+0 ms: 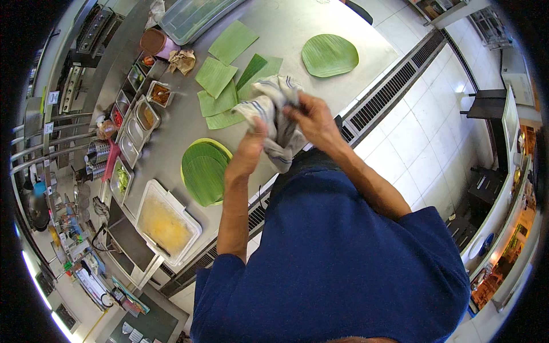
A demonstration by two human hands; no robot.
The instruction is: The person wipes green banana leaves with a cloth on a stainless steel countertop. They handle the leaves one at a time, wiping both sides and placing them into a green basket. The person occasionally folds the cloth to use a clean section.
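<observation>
Between my hands is a bunched cloth [278, 123], pale with blue stripes and greyish in its folds, held above the table's near edge. My left hand [247, 150] grips its left side with the thumb up. My right hand [313, 119] has its fingers closed on the upper right part. Just beyond the cloth lie several cut rectangles of banana leaf [218, 86], partly overlapping. A rounded piece of banana leaf [330, 55] rests alone at the far right. Near my left forearm, a stack of rounded banana leaves [205, 171] sits on a yellow-green rim.
The steel table [174, 128] carries metal containers of ingredients [147, 114] along its left side. A white tray with yellowish contents [166, 223] stands at the near left, a clear plastic bin [197, 20] at the far end. Crumpled brown paper [181, 61] lies beside a lidded tub [157, 43]. A floor drain grate [372, 111] runs along the right.
</observation>
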